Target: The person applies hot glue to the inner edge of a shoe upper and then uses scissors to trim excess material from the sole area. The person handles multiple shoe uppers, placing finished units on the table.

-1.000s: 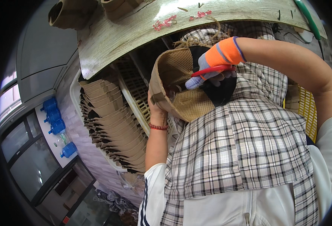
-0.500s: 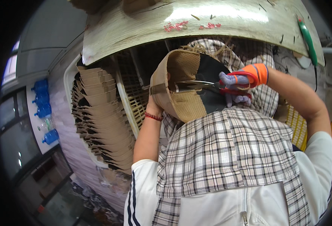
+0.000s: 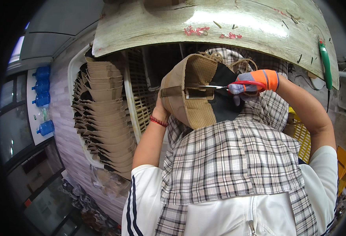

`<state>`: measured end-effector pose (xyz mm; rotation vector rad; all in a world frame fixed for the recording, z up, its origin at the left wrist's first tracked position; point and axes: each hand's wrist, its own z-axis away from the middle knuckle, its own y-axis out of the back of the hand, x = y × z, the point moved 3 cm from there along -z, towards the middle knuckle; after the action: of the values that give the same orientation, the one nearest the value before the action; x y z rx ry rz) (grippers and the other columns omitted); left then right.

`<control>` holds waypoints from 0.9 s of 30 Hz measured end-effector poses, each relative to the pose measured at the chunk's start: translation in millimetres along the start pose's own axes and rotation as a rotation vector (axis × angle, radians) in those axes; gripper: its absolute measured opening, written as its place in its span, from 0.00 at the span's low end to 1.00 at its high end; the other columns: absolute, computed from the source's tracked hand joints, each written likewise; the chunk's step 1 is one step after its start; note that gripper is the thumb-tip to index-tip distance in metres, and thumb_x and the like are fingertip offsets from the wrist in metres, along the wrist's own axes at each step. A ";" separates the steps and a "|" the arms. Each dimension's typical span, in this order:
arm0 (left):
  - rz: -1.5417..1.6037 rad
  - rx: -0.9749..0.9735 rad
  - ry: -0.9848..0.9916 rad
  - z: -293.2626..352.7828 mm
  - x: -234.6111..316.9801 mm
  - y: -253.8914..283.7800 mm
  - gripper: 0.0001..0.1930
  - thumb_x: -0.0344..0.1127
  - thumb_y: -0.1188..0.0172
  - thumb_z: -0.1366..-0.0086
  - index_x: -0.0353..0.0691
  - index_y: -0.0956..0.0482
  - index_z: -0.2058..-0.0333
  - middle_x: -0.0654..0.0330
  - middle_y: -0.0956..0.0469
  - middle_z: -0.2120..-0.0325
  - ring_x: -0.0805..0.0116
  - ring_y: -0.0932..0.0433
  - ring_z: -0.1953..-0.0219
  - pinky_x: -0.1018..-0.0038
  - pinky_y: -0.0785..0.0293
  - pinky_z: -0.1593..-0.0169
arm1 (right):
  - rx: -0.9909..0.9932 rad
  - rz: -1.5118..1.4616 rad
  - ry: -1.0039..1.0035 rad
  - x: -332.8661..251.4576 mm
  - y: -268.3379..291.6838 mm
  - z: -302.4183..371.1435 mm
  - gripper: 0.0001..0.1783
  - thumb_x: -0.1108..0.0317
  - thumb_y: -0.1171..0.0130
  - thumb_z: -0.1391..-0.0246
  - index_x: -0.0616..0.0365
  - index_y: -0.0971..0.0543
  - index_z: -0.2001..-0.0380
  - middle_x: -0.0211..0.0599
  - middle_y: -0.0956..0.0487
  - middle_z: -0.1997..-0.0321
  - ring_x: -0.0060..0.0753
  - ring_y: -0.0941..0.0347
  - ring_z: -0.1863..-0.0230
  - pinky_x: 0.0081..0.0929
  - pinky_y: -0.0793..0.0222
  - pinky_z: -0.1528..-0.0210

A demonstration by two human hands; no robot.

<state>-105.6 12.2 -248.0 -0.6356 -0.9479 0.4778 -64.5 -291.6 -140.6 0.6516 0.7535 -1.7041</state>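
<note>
At the far left a row of blue water bottles (image 3: 42, 98) stands by a window, and just right of them a tall stack of tan caps (image 3: 104, 118) leans in a white crate (image 3: 129, 98) under the worn tabletop (image 3: 235, 27). In the middle the left hand (image 3: 160, 108) is mostly hidden behind a tan mesh-backed cap (image 3: 188, 94), which it holds up by the rim, turned inside out above the plaid apron (image 3: 232, 157). To the right, the right hand (image 3: 251, 84), in an orange-and-grey glove, is closed around red-handled scissors (image 3: 220, 86) whose blades reach inside the cap, and a green tool (image 3: 325, 63) lies on the tabletop's right edge.
</note>
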 end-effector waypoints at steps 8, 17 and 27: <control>-0.401 0.053 -0.112 49.9 54.5 -48.2 0.24 0.47 0.57 0.25 0.34 0.28 0.41 0.56 0.25 0.45 0.63 0.25 0.45 0.68 0.26 0.43 | 0.289 0.279 0.102 1.9 -23.4 11.8 0.33 0.33 0.39 0.45 0.58 0.16 0.67 0.32 0.20 0.78 0.24 0.27 0.76 0.30 0.31 0.74; -2.175 -0.532 -1.129 122.3 185.0 -214.8 0.14 0.29 0.41 0.44 0.34 0.16 0.59 0.51 0.16 0.61 0.58 0.17 0.55 0.61 0.26 0.45 | 0.681 0.287 0.097 86.8 -51.7 41.5 0.23 0.46 0.39 0.45 0.58 0.18 0.63 0.45 0.18 0.70 0.53 0.23 0.68 0.42 0.29 0.65; -2.021 -1.053 -1.662 -12.0 145.1 -338.6 0.12 0.31 0.42 0.42 0.37 0.22 0.58 0.56 0.20 0.54 0.59 0.21 0.47 0.64 0.25 0.42 | 0.898 0.105 0.374 108.8 -54.5 36.6 0.32 0.35 0.40 0.44 0.59 0.18 0.66 0.40 0.21 0.78 0.37 0.27 0.76 0.36 0.33 0.69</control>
<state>11.8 -144.4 64.2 0.3199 -2.7756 -1.7582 -145.2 -376.6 -189.9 1.6247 0.1447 -1.8052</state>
